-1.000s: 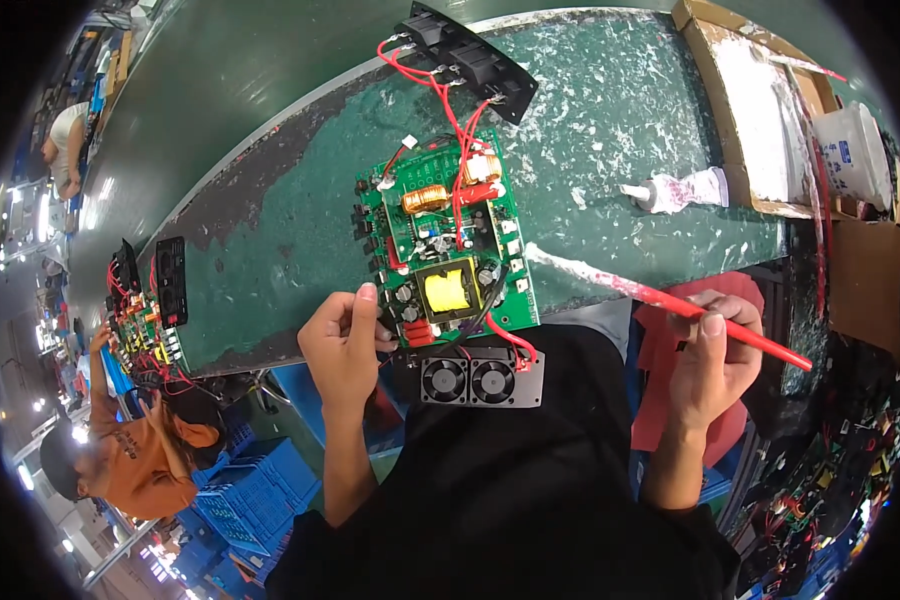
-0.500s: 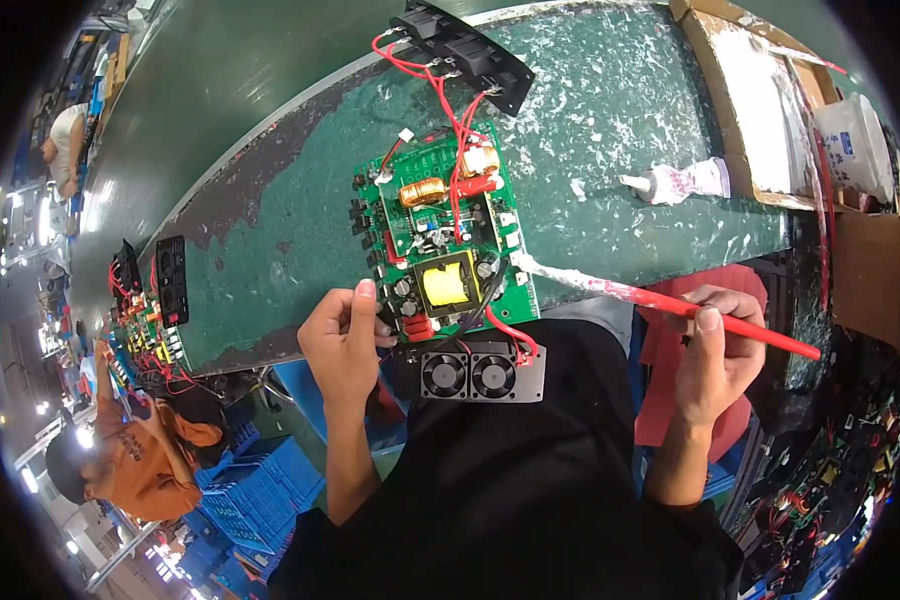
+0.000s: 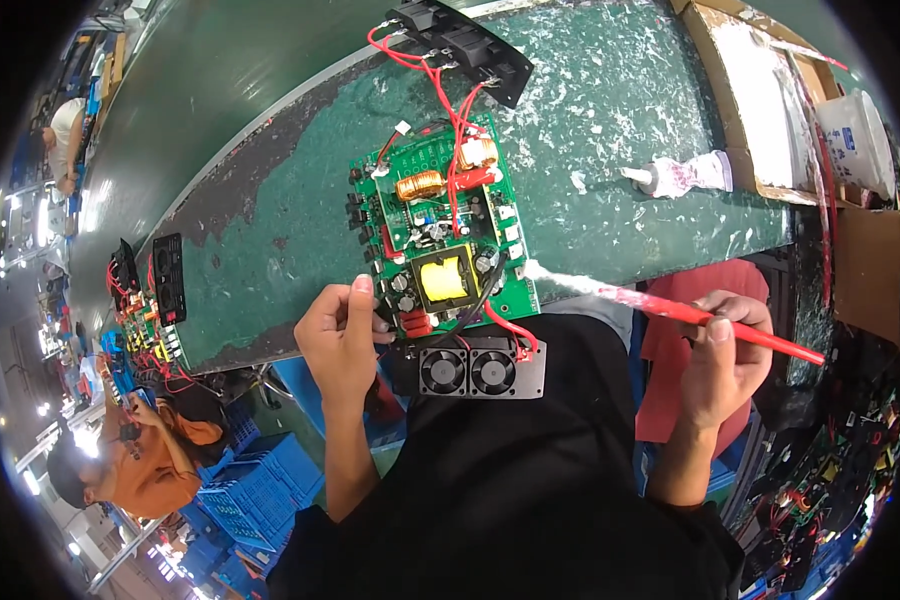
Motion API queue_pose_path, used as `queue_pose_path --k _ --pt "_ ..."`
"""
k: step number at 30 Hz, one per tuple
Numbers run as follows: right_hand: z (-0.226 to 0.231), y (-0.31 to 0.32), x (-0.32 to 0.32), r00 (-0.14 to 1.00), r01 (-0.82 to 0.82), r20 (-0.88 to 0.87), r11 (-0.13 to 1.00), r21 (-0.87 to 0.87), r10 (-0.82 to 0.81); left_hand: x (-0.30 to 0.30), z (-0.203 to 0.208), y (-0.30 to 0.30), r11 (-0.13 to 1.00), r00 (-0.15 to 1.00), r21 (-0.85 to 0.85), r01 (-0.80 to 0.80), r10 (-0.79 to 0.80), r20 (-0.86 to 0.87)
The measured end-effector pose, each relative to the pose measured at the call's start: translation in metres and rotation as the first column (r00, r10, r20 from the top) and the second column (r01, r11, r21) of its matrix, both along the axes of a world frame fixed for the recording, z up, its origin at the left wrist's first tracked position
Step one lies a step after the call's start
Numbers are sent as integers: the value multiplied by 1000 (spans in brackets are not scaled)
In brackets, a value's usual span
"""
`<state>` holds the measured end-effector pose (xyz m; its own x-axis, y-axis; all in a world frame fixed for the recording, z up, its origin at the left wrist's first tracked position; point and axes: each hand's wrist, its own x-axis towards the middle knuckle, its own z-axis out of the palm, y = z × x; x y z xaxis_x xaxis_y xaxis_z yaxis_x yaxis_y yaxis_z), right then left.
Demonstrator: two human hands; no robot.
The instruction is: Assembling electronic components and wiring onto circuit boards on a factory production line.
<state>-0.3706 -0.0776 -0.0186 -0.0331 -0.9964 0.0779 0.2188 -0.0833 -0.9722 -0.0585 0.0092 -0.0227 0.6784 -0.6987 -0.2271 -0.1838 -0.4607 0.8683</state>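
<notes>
A green circuit board [image 3: 518, 295] with copper coils and a yellow transformer [image 3: 442, 281] lies at the near edge of the bench. Two small black fans [image 3: 467, 371] on a metal plate sit at its near end. Red wires run from it to a black socket panel [image 3: 460, 45] at the far side. My left hand [image 3: 338, 338] grips the board's near left corner between thumb and fingers. In my right hand [image 3: 727, 355] is a red stick [image 3: 660, 303] coated white toward its tip. That tip is at the board's right edge, beside the white components; whether it touches, I cannot tell.
A white-smeared squeeze bottle [image 3: 682, 176] lies on the stained green bench [image 3: 610, 110]. At the far right stand a cardboard box [image 3: 760, 110] and a white tub [image 3: 855, 145]. Another board assembly [image 3: 150, 320] is at the left, near a person in orange [image 3: 150, 465] and blue crates [image 3: 262, 490].
The stick and my right hand have shifted slightly right and nearer to me, its tip moving a little down the board's edge. The board and panel have shifted slightly left and away.
</notes>
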Motion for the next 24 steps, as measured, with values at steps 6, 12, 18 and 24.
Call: queue_pose_path --k 6,12,18,24 --pt "1 5 2 998 12 -59 1000 -23 -14 1 -2 1 1000 1000 -10 1 -1 4" --pt "-2 5 0 996 -6 -87 1000 -13 5 0 -4 0 999 1000 -42 19 -19 6" --pt "4 -21 -32 978 193 -38 962 -195 -204 -1 1 5 999 1000 -38 21 -21 5" --pt "26 -108 -88 482 360 -598 767 -531 -640 -19 0 24 987 991 -122 108 -98 87"
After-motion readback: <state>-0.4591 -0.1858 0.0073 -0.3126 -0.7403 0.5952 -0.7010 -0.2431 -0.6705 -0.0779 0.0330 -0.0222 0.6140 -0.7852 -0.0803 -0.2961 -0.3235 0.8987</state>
